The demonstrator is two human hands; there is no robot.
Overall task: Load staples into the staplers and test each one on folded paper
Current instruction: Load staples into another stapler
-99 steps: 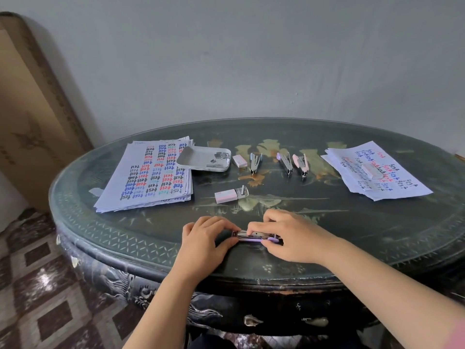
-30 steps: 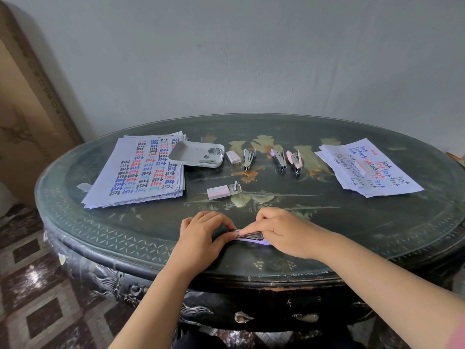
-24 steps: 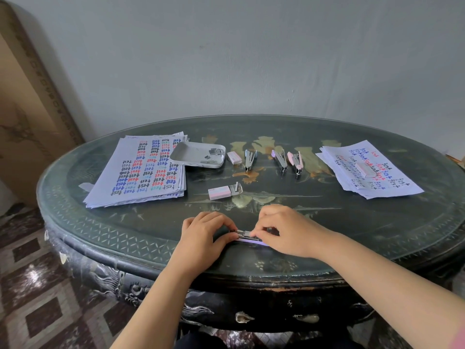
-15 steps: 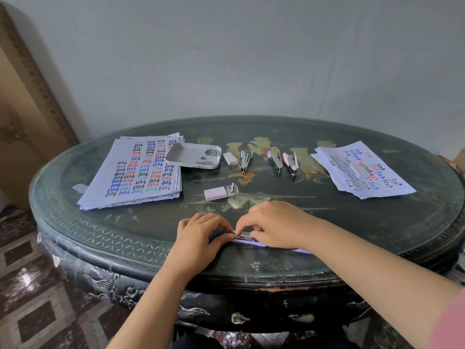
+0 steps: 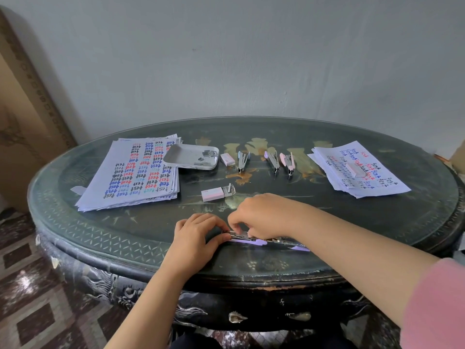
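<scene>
A purple stapler [image 5: 254,240] lies swung open flat near the table's front edge, its metal channel facing up. My left hand [image 5: 198,234] grips its left end between thumb and fingers. My right hand [image 5: 261,215] arches over the channel and pinches at it with curled fingertips; whether staples are under them is hidden. An open pink staple box [image 5: 214,193] lies just behind my hands. Three more staplers, a blue one [image 5: 242,159], a purple one [image 5: 272,161] and a pink one [image 5: 288,162], lie in a row farther back.
A stack of printed sheets [image 5: 136,172] lies at the left, with a grey tray [image 5: 186,157] holding staple strips beside it and a small staple box [image 5: 227,159]. Another paper pile [image 5: 357,170] with a folded piece on it sits at the right. The table [image 5: 100,230] is dark, oval and glass-topped.
My right hand has slid left along the opened stapler toward my left hand, uncovering the stapler's right half. The left hand has kept its grip.
</scene>
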